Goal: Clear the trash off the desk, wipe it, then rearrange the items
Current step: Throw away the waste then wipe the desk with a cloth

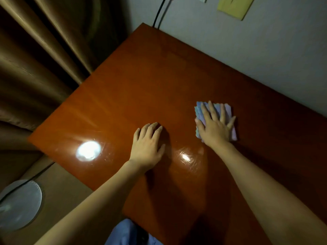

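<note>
Pastel cloth [215, 119] is pressed flat on the desk [141, 82] under the right hand [215, 129], fingers spread; the left hand [148, 145] is rested flat, apparently empty. Wiping is underway; unwiped areas are to be swept next.

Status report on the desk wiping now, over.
Right hand flat, pressing cloth on desk. Left hand resting on desk, holding nothing. Nothing in the way.
</note>
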A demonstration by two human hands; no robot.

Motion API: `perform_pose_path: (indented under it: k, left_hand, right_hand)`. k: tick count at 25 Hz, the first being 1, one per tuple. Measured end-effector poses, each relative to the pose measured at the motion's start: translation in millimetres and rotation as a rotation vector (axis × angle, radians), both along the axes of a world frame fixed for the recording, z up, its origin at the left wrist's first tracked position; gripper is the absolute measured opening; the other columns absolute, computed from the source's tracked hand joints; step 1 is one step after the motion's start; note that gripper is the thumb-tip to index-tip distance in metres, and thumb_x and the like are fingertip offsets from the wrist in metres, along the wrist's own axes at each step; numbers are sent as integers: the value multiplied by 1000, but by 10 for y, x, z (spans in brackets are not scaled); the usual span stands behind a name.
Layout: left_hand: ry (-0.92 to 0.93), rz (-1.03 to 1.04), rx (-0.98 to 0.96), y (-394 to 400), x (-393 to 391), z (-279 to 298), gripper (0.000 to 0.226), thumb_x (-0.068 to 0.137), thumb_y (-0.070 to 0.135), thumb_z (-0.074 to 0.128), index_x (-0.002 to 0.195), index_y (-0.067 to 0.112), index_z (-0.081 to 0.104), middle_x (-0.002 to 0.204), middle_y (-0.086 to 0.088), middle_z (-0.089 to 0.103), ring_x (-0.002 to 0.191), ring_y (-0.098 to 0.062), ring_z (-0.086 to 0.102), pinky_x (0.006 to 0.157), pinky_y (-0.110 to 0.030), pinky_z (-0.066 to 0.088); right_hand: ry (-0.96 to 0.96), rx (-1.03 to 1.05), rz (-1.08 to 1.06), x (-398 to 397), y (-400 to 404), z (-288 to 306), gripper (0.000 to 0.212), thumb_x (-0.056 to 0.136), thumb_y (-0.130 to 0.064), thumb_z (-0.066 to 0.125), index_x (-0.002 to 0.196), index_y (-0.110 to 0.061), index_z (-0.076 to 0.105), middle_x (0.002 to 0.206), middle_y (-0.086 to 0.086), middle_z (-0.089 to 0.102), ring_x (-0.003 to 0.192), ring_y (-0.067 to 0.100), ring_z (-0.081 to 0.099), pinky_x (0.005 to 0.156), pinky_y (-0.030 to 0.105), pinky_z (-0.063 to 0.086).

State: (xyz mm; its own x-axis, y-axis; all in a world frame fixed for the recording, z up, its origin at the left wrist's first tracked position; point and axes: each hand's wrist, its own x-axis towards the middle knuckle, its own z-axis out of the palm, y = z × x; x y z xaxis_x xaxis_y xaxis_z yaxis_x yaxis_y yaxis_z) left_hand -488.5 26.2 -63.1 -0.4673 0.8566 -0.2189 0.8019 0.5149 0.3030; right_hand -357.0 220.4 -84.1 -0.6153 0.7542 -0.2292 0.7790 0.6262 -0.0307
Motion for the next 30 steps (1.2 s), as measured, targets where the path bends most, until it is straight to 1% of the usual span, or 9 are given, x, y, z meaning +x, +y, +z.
perform_pose_path:
  k: [4, 9, 12, 17, 19, 21, 25, 27, 30]
  left_hand:
    - [13, -10, 7, 261, -137, -23, 64, 93, 45, 43, 148, 22, 22, 156, 0, 18, 144, -20, 9, 117, -40, 2]
    - [13, -21, -1, 626, -309, -7, 65, 93, 46, 44, 148, 21, 21, 155, 0, 17, 144, -20, 9, 116, -40, 2]
    - [17, -19, -5, 821, -358, -21, 65, 93, 48, 44, 148, 22, 21, 155, 0, 17, 144, -20, 8, 116, -40, 1]
    - [27, -72, 27, 984, -388, -11, 66, 93, 49, 42, 149, 22, 20, 155, 1, 17, 144, -20, 9, 116, -41, 1]
    - [43, -98, 6, 1208, -464, -47, 66, 93, 49, 43, 148, 22, 21, 155, 0, 18, 143, -20, 10, 116, -41, 3]
    - [63, -75, -2, 1209, -532, -38, 66, 92, 49, 44, 148, 21, 23, 154, 0, 20, 142, -21, 13, 115, -40, 6]
    - [66, -61, -15, 1397, -551, -34, 67, 92, 48, 45, 148, 20, 22, 153, -1, 21, 142, -22, 14, 115, -42, 7]
    - [74, -56, -7, 1483, -587, -37, 66, 92, 49, 44, 148, 20, 22, 153, -1, 21, 142, -22, 13, 115, -43, 7]
    - [68, -37, 7, 1572, -549, -51, 65, 92, 48, 44, 148, 20, 23, 154, 0, 20, 143, -22, 11, 115, -45, 3]
  right_hand:
    - [17, -14, 146, -554, 35, 11, 60, 96, -58, 17, 149, -38, -2, 159, -10, -7, 145, 29, -14, 109, 65, -1]
    - [-5, 47, 463, 151, 111, -75, 62, 92, -60, 16, 149, -34, 12, 157, -7, 14, 145, 30, 7, 104, 68, 19]
    - [-75, 50, 311, 501, 561, -27, 63, 93, -61, 7, 147, -32, 22, 155, -5, 25, 142, 29, 14, 100, 69, 27]
    - [24, 48, -83, -188, 1149, 121, 59, 97, -55, 19, 150, -36, 1, 160, -6, -1, 146, 27, -8, 111, 63, 2]
    - [65, -9, -19, -571, 1217, 50, 59, 97, -55, 19, 150, -36, 2, 159, -8, -2, 146, 29, -8, 110, 63, 1]
    - [38, 25, 198, -648, 899, -33, 63, 91, -58, 11, 150, -36, 3, 159, -9, -1, 146, 29, -6, 110, 63, 3]
    - [60, 51, 458, -124, 970, -89, 60, 92, -56, 19, 148, -35, 14, 157, -6, 19, 145, 27, 11, 109, 63, 16]
    - [67, 68, 349, 74, 1254, -63, 60, 91, -55, 24, 147, -34, 22, 154, -5, 27, 143, 29, 19, 106, 66, 22]
    - [62, 65, 60, -117, 1700, -12, 59, 94, -53, 24, 149, -32, 21, 158, -4, 18, 145, 29, 9, 110, 64, 12]
